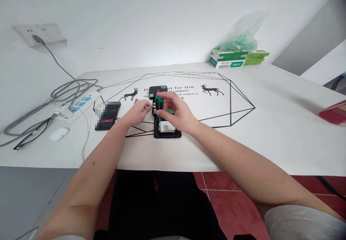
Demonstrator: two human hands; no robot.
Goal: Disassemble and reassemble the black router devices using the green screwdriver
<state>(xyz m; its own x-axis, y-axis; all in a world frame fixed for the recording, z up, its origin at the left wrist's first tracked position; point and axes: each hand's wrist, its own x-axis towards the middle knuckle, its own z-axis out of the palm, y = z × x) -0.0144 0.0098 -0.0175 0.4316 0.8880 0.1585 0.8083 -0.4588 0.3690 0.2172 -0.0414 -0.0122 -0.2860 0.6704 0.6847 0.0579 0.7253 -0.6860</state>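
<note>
My right hand (pixel 180 112) grips a screwdriver (pixel 159 103) by its green and black handle, with the shaft pointing down. Below it lies an opened black device casing (pixel 168 136) with a white block (pixel 169 126) inside that carries a gold square. A green circuit board (pixel 169 112) shows partly behind my fingers. Just left of these parts is my left hand (pixel 141 112), its fingers curled together at their edge; what they hold, if anything, is hidden. A flat black cover (pixel 158 91) with small labels lies behind the screwdriver.
To the left are a phone (pixel 108 115), a white power strip (pixel 82 106) with coiled grey cable, glasses (pixel 34 133) and a white mouse-like object (pixel 59 134). Green and white boxes (pixel 229 56) with a plastic bag stand at the back right. A red object (pixel 333 113) lies far right.
</note>
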